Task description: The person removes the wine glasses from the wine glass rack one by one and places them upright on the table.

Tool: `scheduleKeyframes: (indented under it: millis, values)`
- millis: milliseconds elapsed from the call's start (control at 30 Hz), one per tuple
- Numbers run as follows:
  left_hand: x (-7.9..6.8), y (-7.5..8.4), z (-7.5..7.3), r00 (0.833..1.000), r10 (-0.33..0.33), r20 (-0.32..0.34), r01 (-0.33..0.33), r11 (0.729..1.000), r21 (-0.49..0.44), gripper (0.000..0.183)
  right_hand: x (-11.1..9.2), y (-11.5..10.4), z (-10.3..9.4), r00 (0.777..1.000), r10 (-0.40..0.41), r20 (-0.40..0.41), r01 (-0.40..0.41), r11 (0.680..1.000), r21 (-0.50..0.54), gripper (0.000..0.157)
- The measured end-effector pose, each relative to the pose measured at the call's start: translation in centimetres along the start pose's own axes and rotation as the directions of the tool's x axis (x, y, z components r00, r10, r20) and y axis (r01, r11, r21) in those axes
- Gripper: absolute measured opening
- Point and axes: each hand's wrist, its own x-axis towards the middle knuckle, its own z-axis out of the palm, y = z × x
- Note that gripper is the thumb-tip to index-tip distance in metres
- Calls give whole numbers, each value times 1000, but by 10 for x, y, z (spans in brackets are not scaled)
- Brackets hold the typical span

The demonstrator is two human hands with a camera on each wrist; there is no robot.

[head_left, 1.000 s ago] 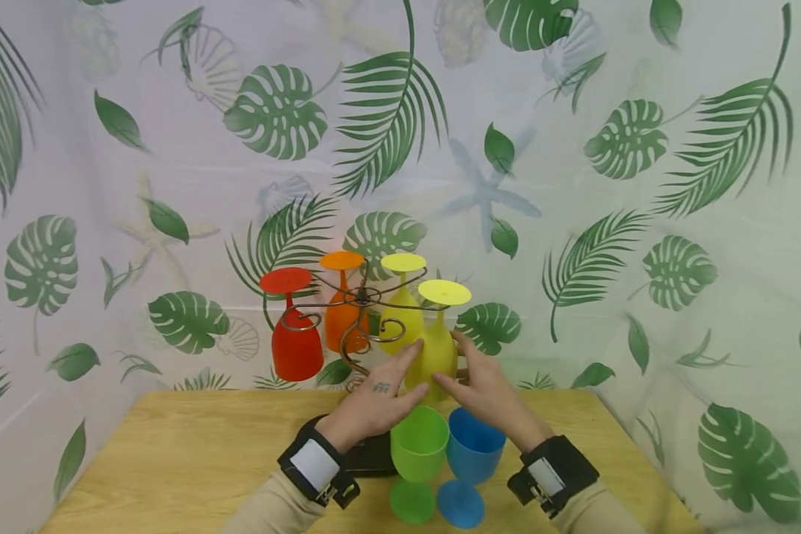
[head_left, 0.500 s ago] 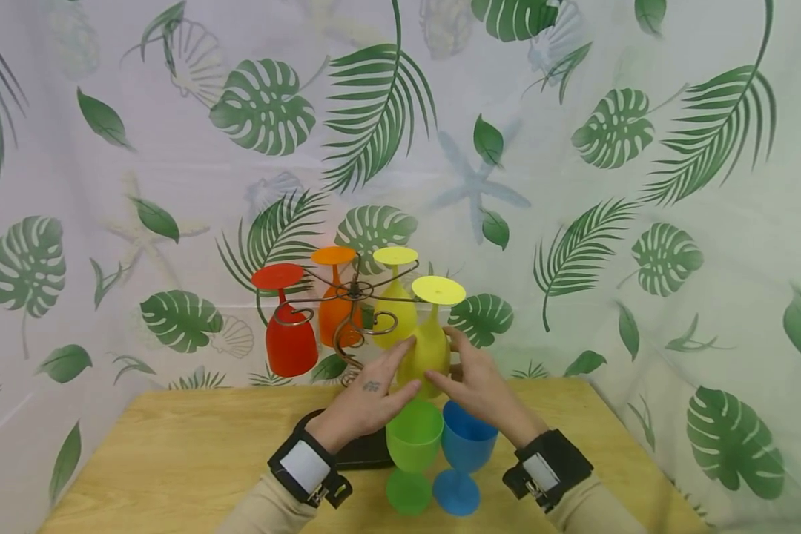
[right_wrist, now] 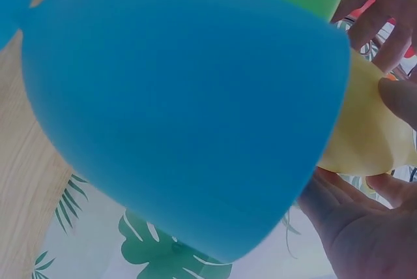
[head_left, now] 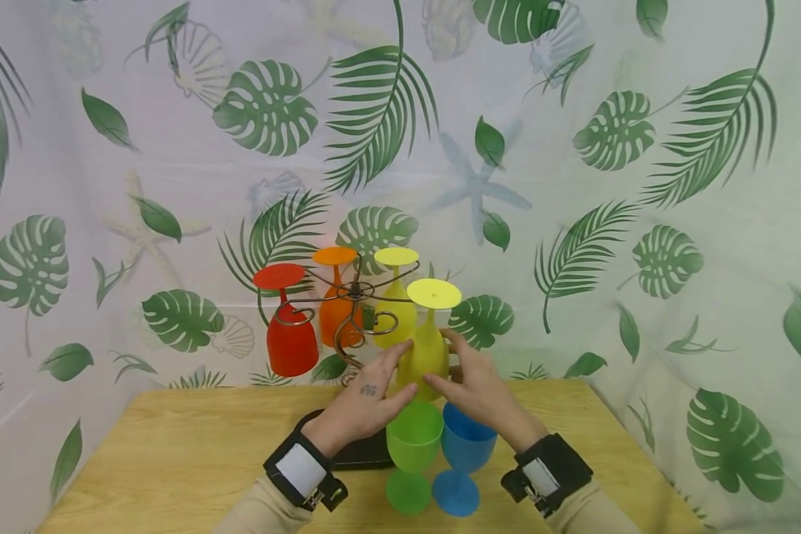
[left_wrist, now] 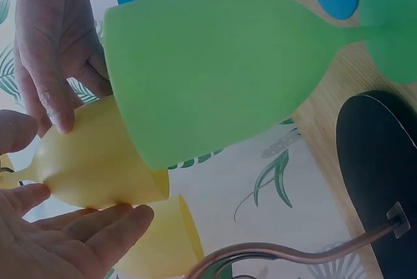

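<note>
A yellow goblet (head_left: 423, 360) hangs upside down at the front right of a wire stemware rack (head_left: 356, 291), its foot level with the rack arms. My right hand (head_left: 483, 382) grips the bowl from the right, thumb in front and fingers at the side. From the left, my left hand (head_left: 363, 397) touches the same bowl with mostly straight fingers, seen along it in the left wrist view. Whether the stem sits inside the rack's loop cannot be made out. Red (head_left: 292, 347), orange (head_left: 337, 320) and second yellow (head_left: 395, 319) goblets hang inverted from the rack.
A green goblet (head_left: 414, 441) and a blue goblet (head_left: 469, 445) stand upright below my hands, close together. The rack's black base (head_left: 367, 454) is partly behind them on the wooden table (head_left: 187, 460). Behind hangs a leaf-patterned cloth (head_left: 400, 148).
The held yellow goblet has shifted slightly left and down, closer to the rack's middle. Both hands have kept their places on it. The head view has moved slightly.
</note>
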Motion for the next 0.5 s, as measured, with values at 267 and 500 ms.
scheduleKeyframes:
  millis: [267, 500]
  values:
    - [-3, -3, -6, 999, -25, -24, 25, 1000, 14, 62, 2, -5, 5, 1000, -25, 2, 25, 998, -58, 74]
    - [-5, -7, -7, 999, -47, -6, 47, 999, -13, 65, 6, -5, 7, 999, -54, -2, 54, 998, -34, 73]
